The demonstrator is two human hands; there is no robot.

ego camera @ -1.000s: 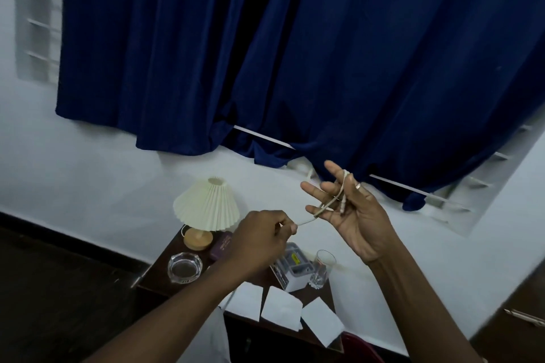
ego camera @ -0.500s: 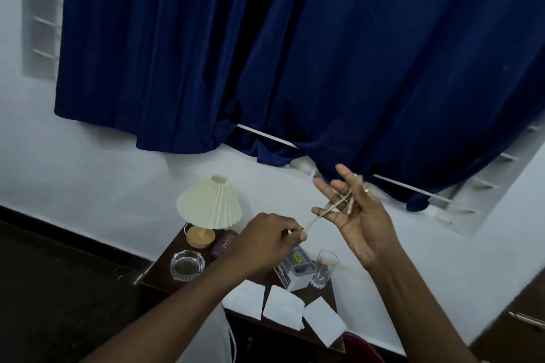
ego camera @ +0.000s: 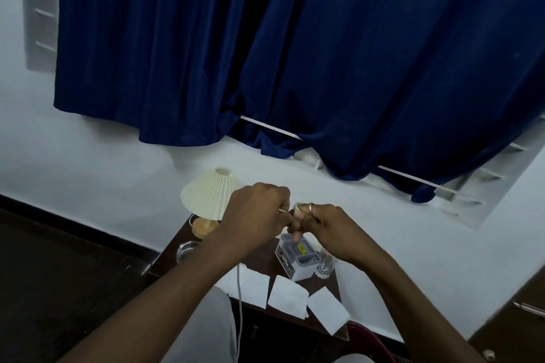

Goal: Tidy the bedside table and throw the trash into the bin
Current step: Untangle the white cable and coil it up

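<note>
1. Head view, hands: both are raised over the bedside table [ego camera: 265, 258], knuckles nearly touching. My left hand [ego camera: 256, 212] is curled, and its fingertips pinch the free end of a thin pale cord [ego camera: 297, 205]. My right hand [ego camera: 330, 227] is curled too, and the cord looks looped round its fingers. So both hands grip the same cord and neither is spread.
2. Head view, cord: it hangs in the air between my hands, above the middle of the table. As far as I can tell it touches nothing on the table.
3. Head view, table:
   - The lamp [ego camera: 211, 194] is at the far left corner.
   - The glass ashtray [ego camera: 187, 249] is by the left edge.
   - The white box [ego camera: 298, 262] is toward the right edge, with a tumbler [ego camera: 326, 267] just beside it.
   - Three white papers [ego camera: 287, 296] lie along the near edge, and the rightmost overhangs the near right corner.
4. Head view, bin: a red rim [ego camera: 364, 334] shows below the near right corner. It is mostly hidden, but I take it for the bin.
5. Step in hand, my read: I'm coiling the cord into a bundle, which is the tidying half. The papers look untouched.
6. Next move: tuck the cord's end so the coil can't spring open. Then park the coil on a bare spot and free a hand for the papers.
</note>
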